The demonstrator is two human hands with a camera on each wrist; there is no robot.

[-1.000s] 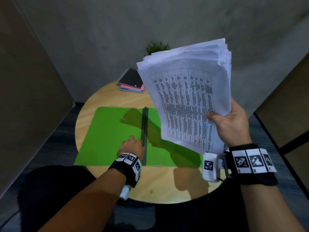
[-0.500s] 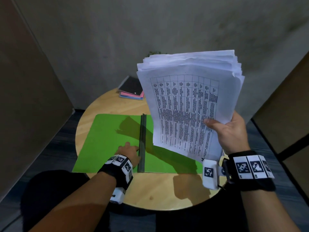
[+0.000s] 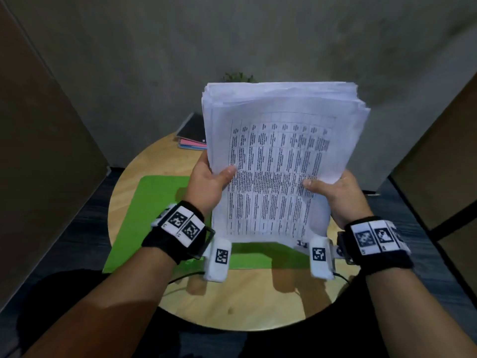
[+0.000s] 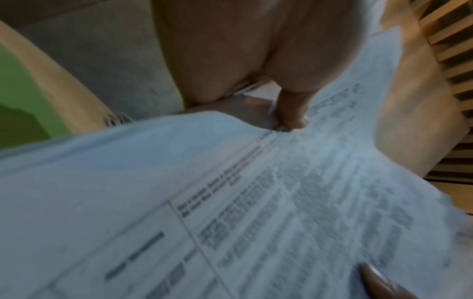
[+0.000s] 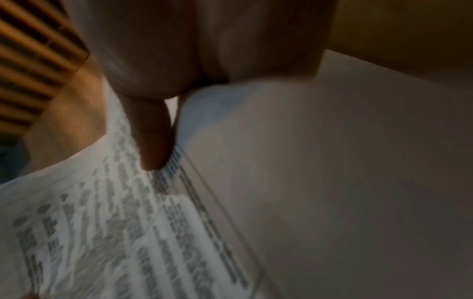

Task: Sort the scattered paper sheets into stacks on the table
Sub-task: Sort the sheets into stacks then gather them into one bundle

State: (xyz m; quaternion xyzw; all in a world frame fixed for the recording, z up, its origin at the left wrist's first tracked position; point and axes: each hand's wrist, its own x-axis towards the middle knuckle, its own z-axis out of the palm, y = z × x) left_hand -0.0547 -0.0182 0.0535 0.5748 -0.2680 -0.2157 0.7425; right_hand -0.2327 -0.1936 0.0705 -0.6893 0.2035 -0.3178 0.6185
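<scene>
A thick stack of white printed sheets (image 3: 278, 156) stands nearly upright above the round wooden table (image 3: 144, 171), its front sheet showing a printed table of text. My left hand (image 3: 214, 177) grips the stack's left edge, thumb on the front sheet. My right hand (image 3: 333, 187) grips the right edge the same way. In the left wrist view the stack (image 4: 230, 212) fills the frame under my thumb; the right wrist view shows the stack (image 5: 128, 222) blurred. An open green folder (image 3: 152, 210) lies flat on the table beneath the stack, its middle hidden.
A pile of notebooks (image 3: 192, 136), dark on top with pink and blue below, lies at the table's far edge. A small green plant (image 3: 238, 77) peeks over the stack. Grey wall stands behind; brown panels flank both sides.
My left hand left the green folder's spine and rose to take the stack's left edge. The stack swung from the right to the centre, now held by both hands.
</scene>
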